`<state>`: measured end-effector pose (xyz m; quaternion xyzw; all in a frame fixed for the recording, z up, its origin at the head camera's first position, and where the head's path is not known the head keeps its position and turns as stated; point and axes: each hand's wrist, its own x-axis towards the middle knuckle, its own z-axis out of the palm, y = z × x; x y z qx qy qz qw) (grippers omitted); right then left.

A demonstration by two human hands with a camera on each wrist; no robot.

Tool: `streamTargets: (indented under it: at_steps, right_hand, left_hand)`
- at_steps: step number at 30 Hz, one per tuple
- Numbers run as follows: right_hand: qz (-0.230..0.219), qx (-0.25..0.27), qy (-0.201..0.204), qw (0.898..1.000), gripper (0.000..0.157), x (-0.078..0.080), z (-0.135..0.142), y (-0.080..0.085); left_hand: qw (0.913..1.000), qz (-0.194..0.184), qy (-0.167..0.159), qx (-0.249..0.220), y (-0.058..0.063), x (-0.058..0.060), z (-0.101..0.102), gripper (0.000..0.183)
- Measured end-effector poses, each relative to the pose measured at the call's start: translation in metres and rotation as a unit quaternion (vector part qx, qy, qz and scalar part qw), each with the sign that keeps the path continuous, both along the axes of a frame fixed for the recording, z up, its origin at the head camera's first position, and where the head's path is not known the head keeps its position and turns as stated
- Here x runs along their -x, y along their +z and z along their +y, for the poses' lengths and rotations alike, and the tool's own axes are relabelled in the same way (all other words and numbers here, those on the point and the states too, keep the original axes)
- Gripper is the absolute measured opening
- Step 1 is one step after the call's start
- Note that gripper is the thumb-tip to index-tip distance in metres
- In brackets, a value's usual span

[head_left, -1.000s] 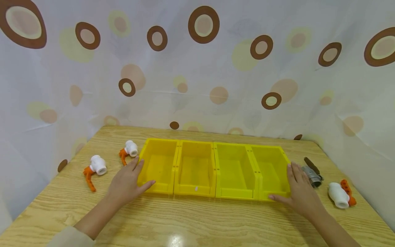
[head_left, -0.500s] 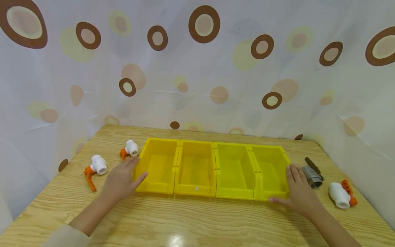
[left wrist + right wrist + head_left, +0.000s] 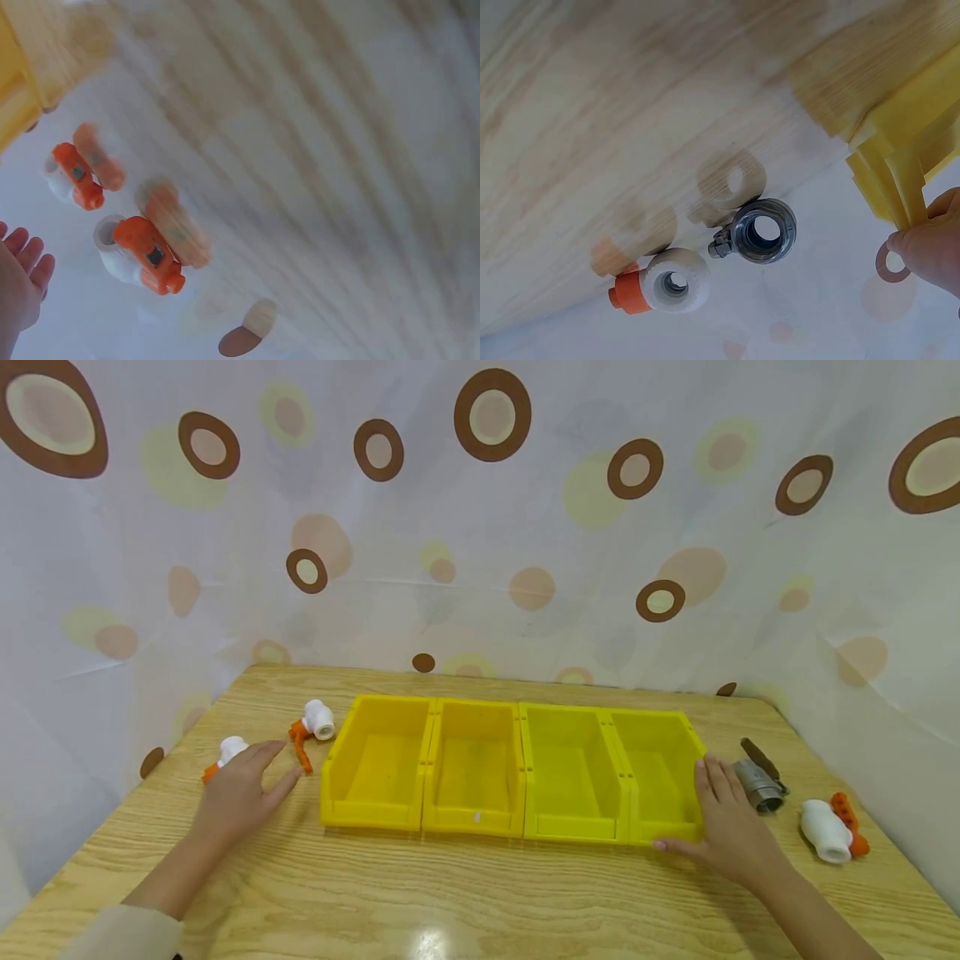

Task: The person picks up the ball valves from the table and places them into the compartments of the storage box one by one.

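Four yellow bins would be a count, so several yellow bins (image 3: 474, 822) stand side by side in a row on the wooden table. My right hand (image 3: 738, 827) rests against the right end bin, fingers along its outer side and thumb at its front edge; the right wrist view shows the thumb (image 3: 922, 244) at the bin's corner. Left of the row, my left hand (image 3: 236, 797) is held open, overlapping a white ball valve (image 3: 232, 747) with an orange handle. Another white ball valve (image 3: 320, 720) lies between that hand and the bins.
Right of the bins lie a grey metal fitting (image 3: 757, 785) with a brown lever and a white ball valve (image 3: 825, 832) with an orange handle. A patterned cloth (image 3: 480, 527) hangs behind the table (image 3: 480, 902).
My left hand has left the left end bin and moved left to the nearer white ball valve. The right hand stays at the right end bin.
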<state>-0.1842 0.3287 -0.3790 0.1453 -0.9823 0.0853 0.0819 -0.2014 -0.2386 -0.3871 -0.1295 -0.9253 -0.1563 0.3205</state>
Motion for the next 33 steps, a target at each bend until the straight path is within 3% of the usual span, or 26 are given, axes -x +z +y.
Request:
streamTargets:
  at_steps: [7,16,23,33]
  right_hand:
    - [-0.021,0.008,-0.012,1.0,0.12,-0.001,-0.001,0.001]
    - [-0.028,0.006,-0.013,0.999,0.119,-0.001,-0.003,0.004]
    - [-0.022,-0.008,-0.015,1.0,0.118,-0.001,-0.003,0.005]
    - [-0.012,-0.026,-0.017,0.999,0.117,0.0,-0.003,0.004]
  left_hand:
    - [0.9984,-0.015,0.048,0.024,0.0,0.001,-0.015,0.045]
    - [0.9852,-0.129,0.11,0.026,-0.001,-0.003,-0.028,0.055]
    - [0.972,-0.2,0.123,0.019,-0.002,-0.003,-0.038,0.05]
    - [0.9612,-0.245,0.124,0.028,-0.003,0.003,-0.044,0.055]
